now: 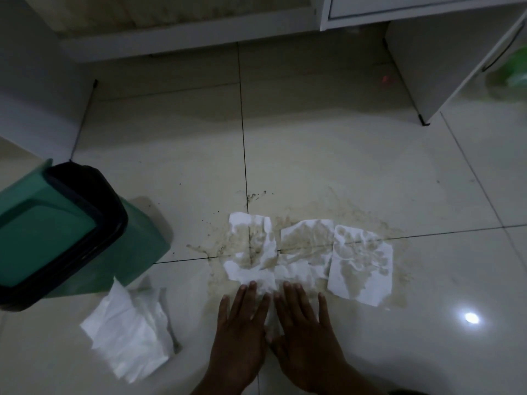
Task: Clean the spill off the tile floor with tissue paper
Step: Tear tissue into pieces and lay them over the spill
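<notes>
Head view, the only one. Task partway, by my reading: blotting is underway, wiping and disposal are left. Three tissue sheets lie flat over the brown spill (368,223) on the tile floor (356,155), side by side in a row at frame centre: left sheet (251,249), middle sheet (306,246), right sheet (360,266). All three are soaked through in patches, tan blotches showing on the white; the dry margins are mostly at their near edges. The spill spreads past them: smears toward 9 o'clock of the left sheet, a speckled fringe at 12 to 2 o'clock of the row, a film at 3 to 5 o'clock of the right sheet, dark flecks near the grout cross at 12 o'clock. So liquid remains uncovered. Left hand (242,329) and right hand (305,326) lie flat, palms down, fingers straight, gripping nothing; the fingertips press the near edges of the left and middle sheets, at 6 o'clock of the row. Whether a further sheet lies under the palms I cannot tell, though white shows between the hands. A dry stack of tissue (128,329) sits unused at 9 o'clock of the hands, well apart from the spill. A green bin (57,223) with a black rim stands just beyond it at 10 o'clock, ready for the soaked sheets; nothing visible in it yet. White cabinets (427,67) stand at 12 to 2 o'clock.
</notes>
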Demonstrator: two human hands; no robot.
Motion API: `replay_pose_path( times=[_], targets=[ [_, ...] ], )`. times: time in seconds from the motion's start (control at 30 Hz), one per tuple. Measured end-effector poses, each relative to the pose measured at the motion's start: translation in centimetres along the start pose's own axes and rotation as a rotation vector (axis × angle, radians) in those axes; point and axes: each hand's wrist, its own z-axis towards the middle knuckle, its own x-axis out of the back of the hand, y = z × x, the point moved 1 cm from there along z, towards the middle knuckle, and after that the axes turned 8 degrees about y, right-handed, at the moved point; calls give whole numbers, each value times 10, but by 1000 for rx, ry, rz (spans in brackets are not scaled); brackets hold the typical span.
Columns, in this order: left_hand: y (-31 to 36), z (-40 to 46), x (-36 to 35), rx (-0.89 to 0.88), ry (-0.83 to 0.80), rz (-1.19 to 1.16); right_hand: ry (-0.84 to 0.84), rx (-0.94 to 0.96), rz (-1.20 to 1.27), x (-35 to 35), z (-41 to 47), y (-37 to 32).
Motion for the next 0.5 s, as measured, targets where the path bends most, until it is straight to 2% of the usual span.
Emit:
replay_pose_path(
  times=[0.1,0.17,0.3,0.37,0.5],
  targets=[
    [-2,0,1,13,30,-6,90,-35,5,-1,2,-3],
    [-5,2,1,42,64,-25,137,-130,18,1,8,-3],
    [-12,16,1,202,120,-67,158,-664,76,8,26,17],
    [-14,25,2,244,144,-62,159,-858,99,10,32,37],
    [-25,49,-5,213,83,-29,177,-921,113,8,33,71]
  ],
)
